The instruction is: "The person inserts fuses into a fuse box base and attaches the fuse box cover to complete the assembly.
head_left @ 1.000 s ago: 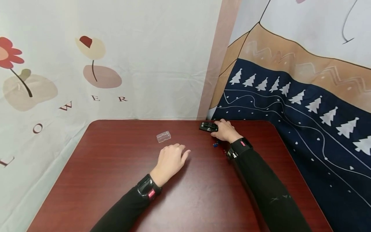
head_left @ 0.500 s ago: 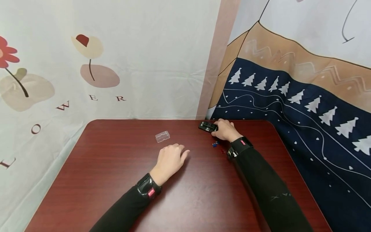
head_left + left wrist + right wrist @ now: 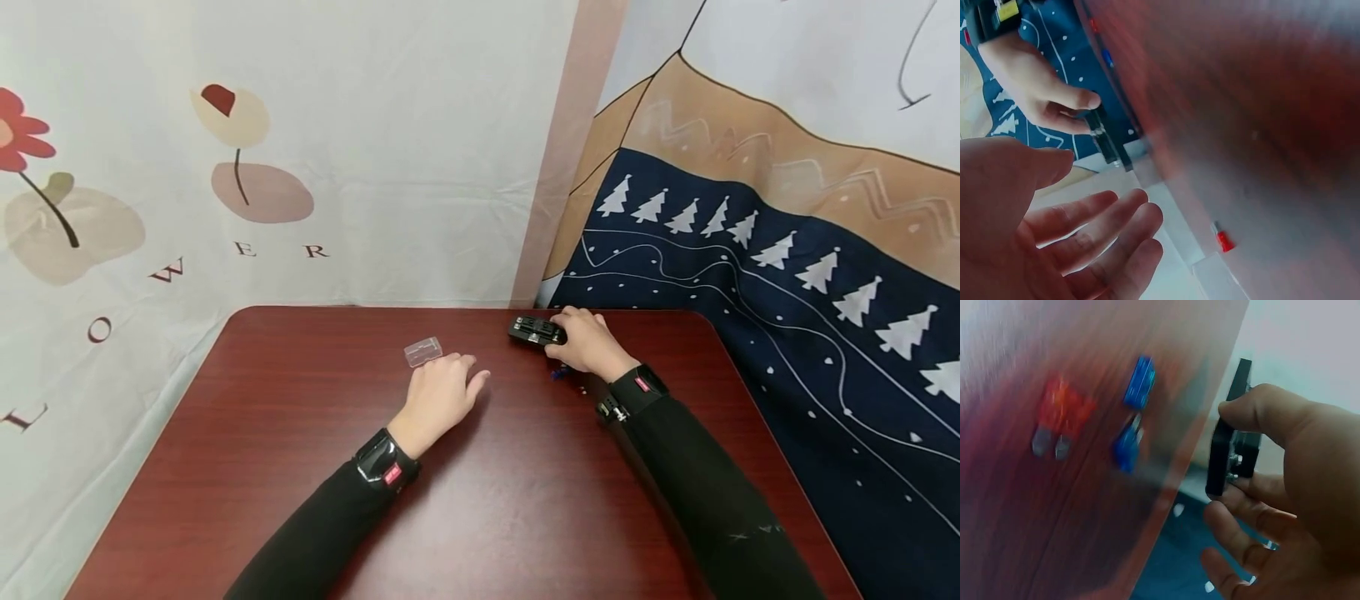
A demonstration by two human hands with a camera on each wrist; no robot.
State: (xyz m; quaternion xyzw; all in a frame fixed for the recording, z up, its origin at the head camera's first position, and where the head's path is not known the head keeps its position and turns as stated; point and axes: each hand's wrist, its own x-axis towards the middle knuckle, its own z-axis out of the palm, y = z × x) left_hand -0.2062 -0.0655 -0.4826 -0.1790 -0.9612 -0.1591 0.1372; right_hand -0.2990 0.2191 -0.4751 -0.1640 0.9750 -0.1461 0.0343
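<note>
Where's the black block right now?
Head view: the black block is right of centre, near the far edge of the table, held in the right hand.

Left hand (image 3: 1063, 253), lower left; right hand (image 3: 1041, 84), upper left, pinching a black block (image 3: 1107, 137); red piece (image 3: 1225, 242), lower right.

The head view looks from six o'clock, above the counter (image 3: 465, 500), forward and down toward twelve; the wrist views look close past the left hand (image 3: 437, 395) and right hand (image 3: 591, 343) — all three share the black holder (image 3: 536, 330).
</note>
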